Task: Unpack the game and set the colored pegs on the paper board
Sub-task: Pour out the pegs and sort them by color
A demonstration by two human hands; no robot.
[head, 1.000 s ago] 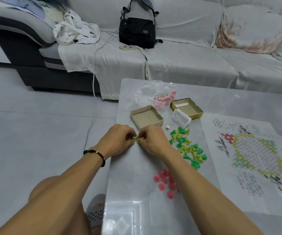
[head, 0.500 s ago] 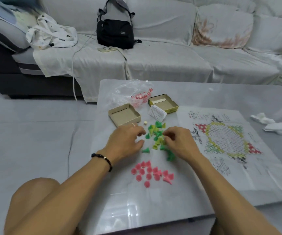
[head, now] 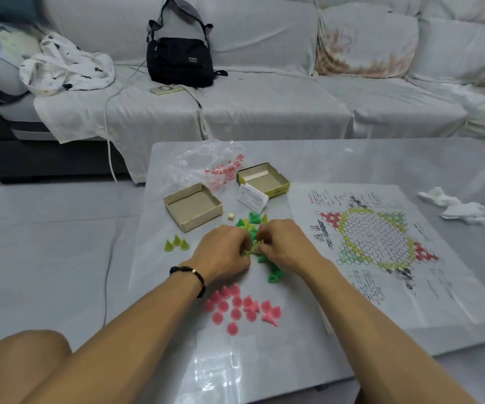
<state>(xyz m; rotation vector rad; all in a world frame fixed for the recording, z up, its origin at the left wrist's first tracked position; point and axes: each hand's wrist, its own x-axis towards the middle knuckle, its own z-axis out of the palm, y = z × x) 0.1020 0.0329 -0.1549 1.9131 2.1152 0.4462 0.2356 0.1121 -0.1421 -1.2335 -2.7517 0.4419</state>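
1. While pulling at a yellow-green piece [head: 249, 249] low over the table [head: 352, 164], left hand [head: 224, 255] and right hand [head: 286, 246] meet knuckle to knuckle, fingers curled, pinching that piece between them; exact fingertip hold hidden.
2. Nearest, just behind the left wrist: pink pegs [head: 241, 309] sorted into a loose cluster, separated, none yet on the board.
3. Under and just beyond both hands: mixed green and yellow pile [head: 253, 221], partly hidden, seemingly not yet sorted.
4. Left of the left hand, near: three yellow-green pegs [head: 176, 244] standing apart, already split off.
5. Right of the right hand, close by: paper board [head: 375, 243] spread flat, bare of pegs.
6. Beyond the hands: dice [head: 230, 216], two open box halves [head: 193, 207], leaflet [head: 252, 197], plastic bag [head: 206, 164]. Unpacking looks done; sorting midway; placing not begun.
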